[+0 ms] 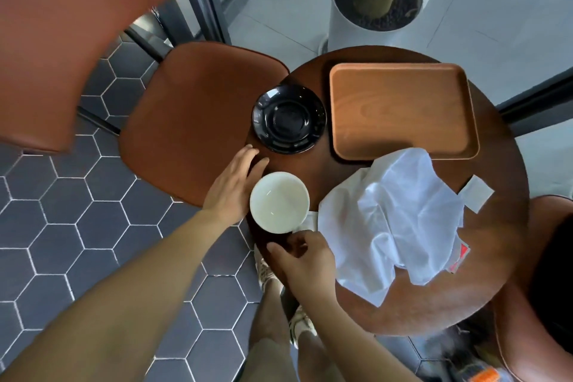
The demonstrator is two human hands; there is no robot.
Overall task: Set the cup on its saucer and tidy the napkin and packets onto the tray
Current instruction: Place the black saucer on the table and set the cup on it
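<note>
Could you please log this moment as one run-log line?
cup: on table, off saucer | left hand: beside cup | right hand: at cup's near side | napkin: off tray

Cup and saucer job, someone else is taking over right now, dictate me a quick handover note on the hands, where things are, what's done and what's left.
Left hand: open, fingers against the far-left side of the white cup.
Right hand: at the cup's near edge; grip not clear.
Cup: empty, still on the round table, not on the black saucer beyond it.
Wooden tray: nothing on it.
Napkin: crumpled on the table, its far tip over the tray's near edge.
Packets: a white one right of the napkin, a red one partly under it.
Done: nothing. Left: cup to saucer, napkin and packets to tray.
</note>
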